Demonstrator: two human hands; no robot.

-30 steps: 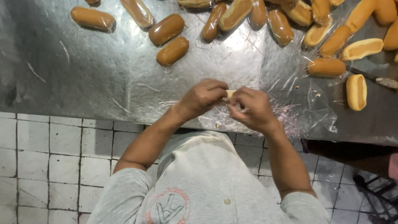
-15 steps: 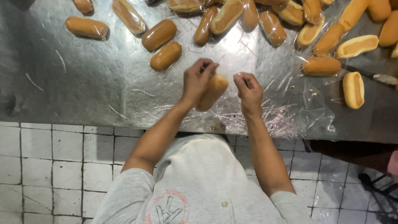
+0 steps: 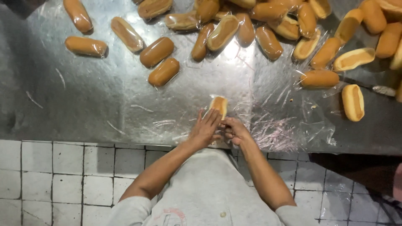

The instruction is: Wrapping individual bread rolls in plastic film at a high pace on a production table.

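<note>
At table edge, left hand (image 3: 205, 127) flat on bun (image 3: 219, 104).

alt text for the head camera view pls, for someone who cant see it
Seen from above, a person's left hand and right hand press a bread roll into clear plastic film at the near edge of a steel table. Many more rolls, some wrapped, lie across the far side.

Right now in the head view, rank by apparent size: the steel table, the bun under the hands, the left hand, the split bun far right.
1. steel table
2. left hand
3. split bun far right; the bun under the hands is partly hidden, so unsure.
</note>
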